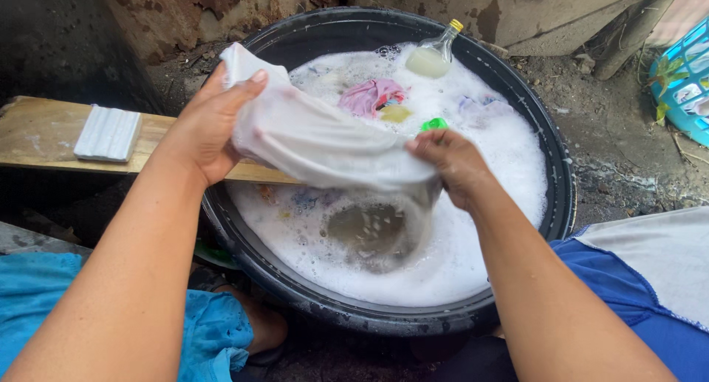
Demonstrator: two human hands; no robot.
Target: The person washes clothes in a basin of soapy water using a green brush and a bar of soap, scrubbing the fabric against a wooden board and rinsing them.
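Here, a wet white cloth [325, 149] is stretched between the two hands above a round black basin [557, 197] of suds. The left hand [210, 127] is clenched on the cloth's upper end, thumb over the top of the bunched fabric, and holds it high, over the basin's left rim. The right hand [454, 164] is closed on the lower end, nearer the middle of the basin, so the cloth slopes down from left to right. Held taut and clear of the water in this way, the cloth probably drains into the basin rather than onto the ground; below the right hand its loose end hangs into a gap in the foam [365, 230].

Other items float well apart from the hands, toward the far side: a pink garment [369, 95], a small green object [434, 123] just beyond the right hand, and a clear bottle with a yellow cap [434, 55] tilted against the far rim.

A wooden plank [44, 134] lies against the basin's left side, passing under the left hand; a white ribbed block [108, 134], possibly soap, rests on it within reach. A light-blue basket [683, 79] stands at the right edge.
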